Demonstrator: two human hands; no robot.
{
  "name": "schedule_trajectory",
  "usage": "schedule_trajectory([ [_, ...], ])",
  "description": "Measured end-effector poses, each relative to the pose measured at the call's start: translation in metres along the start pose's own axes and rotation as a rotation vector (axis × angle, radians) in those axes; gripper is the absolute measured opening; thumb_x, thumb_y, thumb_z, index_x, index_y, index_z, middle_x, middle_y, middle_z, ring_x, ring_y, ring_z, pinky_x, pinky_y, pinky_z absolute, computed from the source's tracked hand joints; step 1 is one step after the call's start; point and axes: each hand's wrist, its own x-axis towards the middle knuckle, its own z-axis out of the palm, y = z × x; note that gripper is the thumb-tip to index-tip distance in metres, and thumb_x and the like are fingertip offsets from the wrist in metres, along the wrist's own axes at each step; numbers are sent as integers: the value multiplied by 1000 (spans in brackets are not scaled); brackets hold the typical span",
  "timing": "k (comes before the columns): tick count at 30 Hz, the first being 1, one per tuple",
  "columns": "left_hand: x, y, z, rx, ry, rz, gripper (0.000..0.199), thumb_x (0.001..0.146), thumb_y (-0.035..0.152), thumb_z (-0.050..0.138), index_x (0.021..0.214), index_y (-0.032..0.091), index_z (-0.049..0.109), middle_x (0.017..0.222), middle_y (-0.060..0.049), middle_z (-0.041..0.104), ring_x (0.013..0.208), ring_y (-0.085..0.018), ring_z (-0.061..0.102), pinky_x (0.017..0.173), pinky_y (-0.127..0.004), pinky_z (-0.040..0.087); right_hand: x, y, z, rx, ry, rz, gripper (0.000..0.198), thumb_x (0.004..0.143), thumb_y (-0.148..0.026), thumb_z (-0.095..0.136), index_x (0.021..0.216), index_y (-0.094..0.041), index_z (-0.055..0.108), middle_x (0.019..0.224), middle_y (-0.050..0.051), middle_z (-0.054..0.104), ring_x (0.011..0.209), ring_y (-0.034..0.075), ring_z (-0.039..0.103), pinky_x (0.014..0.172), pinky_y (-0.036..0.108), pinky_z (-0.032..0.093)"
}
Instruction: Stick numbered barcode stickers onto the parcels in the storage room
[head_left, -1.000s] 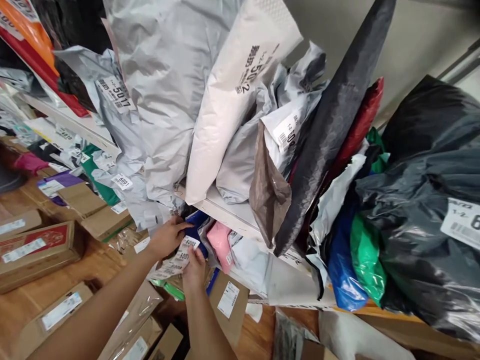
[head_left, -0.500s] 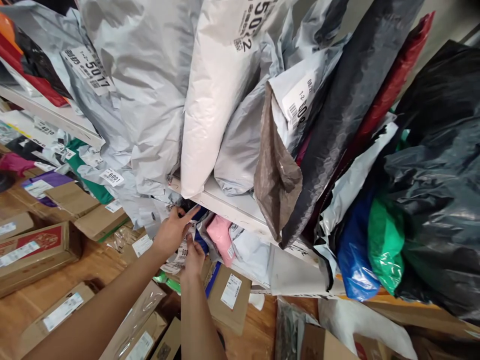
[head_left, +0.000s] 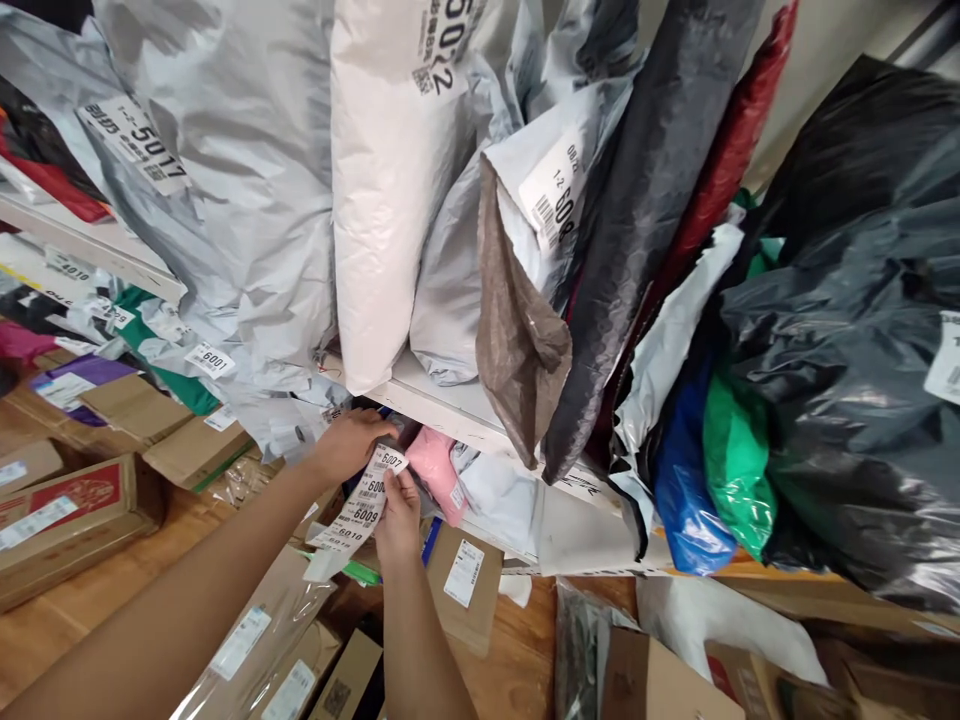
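Head | right hand point(head_left: 399, 500) pinching labels point(head_left: 365, 514) below shelf point(head_left: 442, 413) | left hand point(head_left: 352, 445) hovering beside labels' top, grip: can't tell | tip: should be gripping by edge, holding labels flat, readable

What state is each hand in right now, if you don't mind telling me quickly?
Left hand: just below the white shelf edge; whether its grip holds anything cannot be told.
Right hand: closed, holding the label strip.
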Motion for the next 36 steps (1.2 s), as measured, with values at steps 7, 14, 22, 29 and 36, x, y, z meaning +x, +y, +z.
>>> schedule_trajectory([
  [7,7,3,-7,6,-68,-117,28,81,31,48,96,21,69,99,-7,70,95,-23,62,84,-32,46,34,18,9,42,100,-41,26,60,-38,74,76,-19,67,75,-1,73,74,17,66,75,31,52],
  [14,12,16,-8,81,-103,-316,31,81,34,49,100,20,68,100,-11,71,95,-27,63,80,-36,47,49,27,18,141,199,-15,28,56,-38,76,73,-18,64,69,3,72,68,20,66,74,35,54],
  [22,22,23,-14,161,-235,-311,30,82,34,46,80,18,71,90,-13,71,93,-29,64,76,-37,48,33,14,18,216,21,0,34,60,-39,75,86,-20,63,83,2,73,82,20,68,82,35,53],
  [29,23,12,-16,165,-244,-290,26,80,33,52,95,22,69,100,-8,71,96,-24,64,78,-30,47,37,16,16,232,64,8,33,57,-36,77,81,-18,64,78,4,73,80,22,68,84,38,53],
  [36,19,14,-13,178,-130,-305,28,85,34,48,101,24,69,101,-8,71,95,-26,65,80,-34,46,45,28,19,173,244,-30,27,66,-42,68,80,-20,61,77,3,73,79,20,68,82,36,53],
])
